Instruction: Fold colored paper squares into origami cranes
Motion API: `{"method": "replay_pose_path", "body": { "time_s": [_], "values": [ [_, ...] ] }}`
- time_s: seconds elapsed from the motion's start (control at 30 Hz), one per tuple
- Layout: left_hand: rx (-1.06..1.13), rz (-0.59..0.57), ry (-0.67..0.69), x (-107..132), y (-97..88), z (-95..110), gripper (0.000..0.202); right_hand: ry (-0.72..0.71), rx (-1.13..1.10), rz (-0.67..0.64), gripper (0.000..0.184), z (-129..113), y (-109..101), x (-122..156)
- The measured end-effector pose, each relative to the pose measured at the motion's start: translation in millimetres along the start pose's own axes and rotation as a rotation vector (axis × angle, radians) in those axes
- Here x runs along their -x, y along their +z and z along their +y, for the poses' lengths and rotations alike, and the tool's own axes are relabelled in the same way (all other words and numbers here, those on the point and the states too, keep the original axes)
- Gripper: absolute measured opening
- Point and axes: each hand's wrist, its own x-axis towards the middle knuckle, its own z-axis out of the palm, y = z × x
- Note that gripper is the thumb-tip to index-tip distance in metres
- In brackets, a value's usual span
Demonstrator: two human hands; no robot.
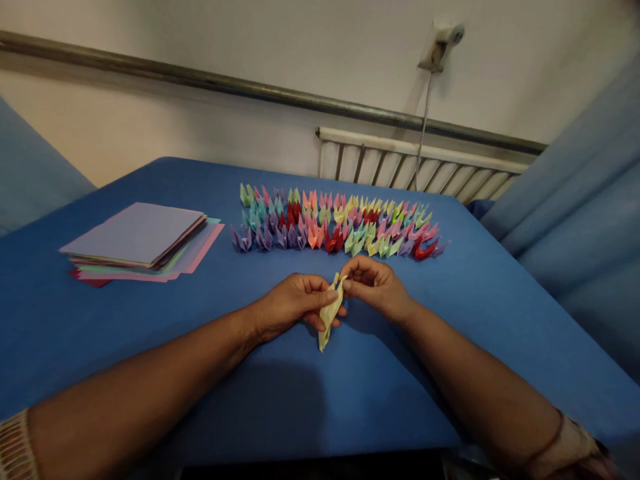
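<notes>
Over the blue tabletop, a pale yellow folded paper crane [328,316] is held between both hands, its narrow points upward. My left hand [300,300] pinches its body, thumb on the near face and fingers behind. With thumb and forefinger closed, my right hand [375,283] grips the tip of one upper point. Beyond the hands stand several rows of small folded paper cranes [315,230] in purple, red, pink, green, yellow and other colours.
To the left lies a stack of coloured paper sheets [137,233], lavender on top. The blue table [240,413] reaches back to a wall with a metal pipe [250,87] and a white radiator [380,157]. Blue curtains [585,153] hang at right and left.
</notes>
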Motion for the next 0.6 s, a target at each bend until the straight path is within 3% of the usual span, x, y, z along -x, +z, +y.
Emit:
{"method": "replay_pose_path", "body": {
  "time_s": [0.17, 0.43, 0.6],
  "values": [
    [-0.049, 0.057, 0.042, -0.1, 4.0, 0.2, 0.033, -0.007, -0.01, 0.006, 0.018, 1.9, -1.4, -0.6],
    [-0.221, 0.25, 0.115, 1.3, 14.2, 1.8, 0.038, -0.012, 0.002, 0.069, 0.023, 7.6, 4.1, 0.5],
    [-0.229, 0.252, 0.101, 2.0, 16.0, 2.0, 0.034, 0.006, 0.016, 0.129, 0.024, 10.6, 6.0, -1.6]
  ]
}}
